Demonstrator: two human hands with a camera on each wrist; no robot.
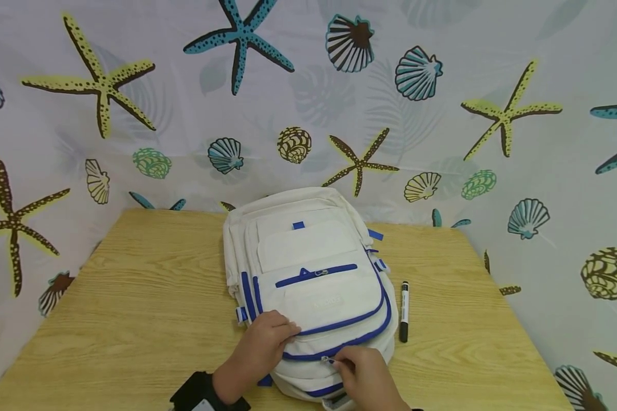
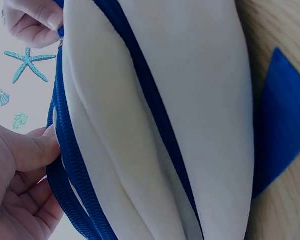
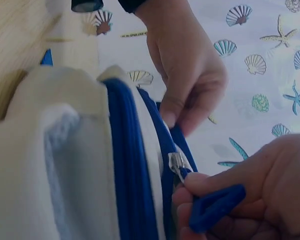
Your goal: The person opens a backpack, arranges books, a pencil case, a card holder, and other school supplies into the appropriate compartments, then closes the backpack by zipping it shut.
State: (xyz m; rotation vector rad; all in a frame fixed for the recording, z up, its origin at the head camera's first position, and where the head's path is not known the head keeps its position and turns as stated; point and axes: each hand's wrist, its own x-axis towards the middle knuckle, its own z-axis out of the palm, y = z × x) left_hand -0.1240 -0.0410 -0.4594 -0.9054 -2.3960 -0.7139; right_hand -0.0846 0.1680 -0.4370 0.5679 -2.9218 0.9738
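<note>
A white backpack (image 1: 308, 240) with blue zippers lies on the wooden table, its front facing up. My left hand (image 1: 267, 342) pinches the blue-trimmed edge of a front pocket, with the thumb (image 2: 37, 152) against the zipper tape. Close beside it, my right hand (image 1: 367, 374) holds a zipper pull (image 3: 217, 207) between thumb and fingers. That pull has a blue loop, and its metal slider (image 3: 177, 161) sits on the blue zipper (image 1: 360, 341). Behind the fingers, part of the pull is hidden.
To the right of the backpack lies a black and white marker (image 1: 404, 311). Wooden table (image 1: 149, 297) surface extends on both sides. A white cloth (image 1: 267, 114) with starfish and shells hangs behind. On the left wrist is a black band (image 1: 205, 394).
</note>
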